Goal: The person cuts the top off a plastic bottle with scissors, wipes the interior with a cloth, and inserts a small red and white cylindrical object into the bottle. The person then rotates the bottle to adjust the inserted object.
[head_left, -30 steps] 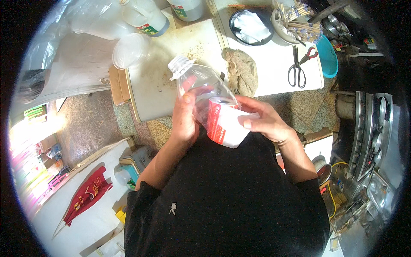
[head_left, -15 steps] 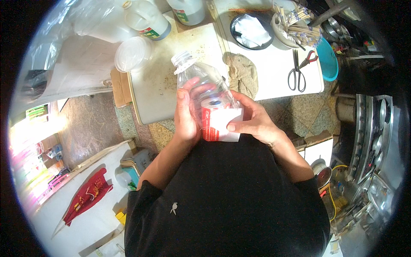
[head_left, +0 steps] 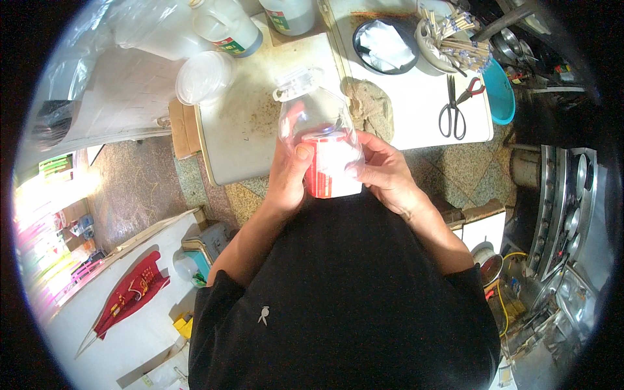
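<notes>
A clear plastic bottle (head_left: 318, 120) with a red and white label round its lower part is held between both hands in front of my chest. Its mouth points away from me, toward the table. My left hand (head_left: 289, 172) wraps the left side, thumb on the label's edge and fingers showing through the clear wall. On the right side, my right hand (head_left: 387, 170) grips the bottle low down, thumb pressed on the label. Just beyond it lies a crumpled beige cloth (head_left: 372, 110) on the table (head_left: 237, 143).
Scissors (head_left: 451, 114) and red-handled pliers (head_left: 470, 90) lie at the right, near a black bowl (head_left: 408, 64) with white paper and a bowl of wooden sticks (head_left: 442, 58). A clear round lid (head_left: 205, 78) and two large jugs (head_left: 227, 29) stand far left. A blue basin (head_left: 500, 97) sits beyond the table's right edge.
The bottle has turned more upright in my hands, its label facing up more squarely. My left thumb has come down from the bottle's side onto the label's edge.
</notes>
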`<state>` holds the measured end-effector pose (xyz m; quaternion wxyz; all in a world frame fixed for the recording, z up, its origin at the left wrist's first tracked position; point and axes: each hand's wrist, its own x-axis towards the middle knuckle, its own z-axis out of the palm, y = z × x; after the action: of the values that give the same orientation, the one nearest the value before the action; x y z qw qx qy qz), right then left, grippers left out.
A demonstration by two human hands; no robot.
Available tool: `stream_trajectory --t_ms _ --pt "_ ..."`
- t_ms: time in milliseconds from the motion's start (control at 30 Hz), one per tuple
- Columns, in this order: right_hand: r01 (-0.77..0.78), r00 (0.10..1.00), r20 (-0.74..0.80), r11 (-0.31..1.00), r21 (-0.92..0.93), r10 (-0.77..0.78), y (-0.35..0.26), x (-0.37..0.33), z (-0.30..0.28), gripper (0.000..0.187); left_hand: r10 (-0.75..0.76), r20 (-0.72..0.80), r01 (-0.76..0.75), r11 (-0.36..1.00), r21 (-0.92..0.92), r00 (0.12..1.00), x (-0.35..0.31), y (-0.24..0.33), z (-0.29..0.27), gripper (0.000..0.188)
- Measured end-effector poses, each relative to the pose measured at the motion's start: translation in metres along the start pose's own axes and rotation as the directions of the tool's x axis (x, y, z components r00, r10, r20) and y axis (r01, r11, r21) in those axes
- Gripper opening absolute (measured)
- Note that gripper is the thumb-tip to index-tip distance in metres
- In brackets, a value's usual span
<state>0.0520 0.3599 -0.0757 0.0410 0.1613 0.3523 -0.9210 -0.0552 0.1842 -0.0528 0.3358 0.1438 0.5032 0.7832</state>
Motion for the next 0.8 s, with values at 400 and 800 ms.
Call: stream_trajectory --t_ms 400,800 --pt "0.042 0.998 0.027 0.982 0.181 -0.048 -0.005 0.009 0.019 0.066 0.045 -0.172 -0.09 0.961 -0.262 0.984 0.02 0.006 0.013 0.088" --pt "-0.042 0.994 0.105 0.999 -0.002 0.042 -0.023 0.013 0.027 0.078 0.159 -0.229 -0.202 0.964 -0.176 0.96 0.019 0.01 0.021 0.087"
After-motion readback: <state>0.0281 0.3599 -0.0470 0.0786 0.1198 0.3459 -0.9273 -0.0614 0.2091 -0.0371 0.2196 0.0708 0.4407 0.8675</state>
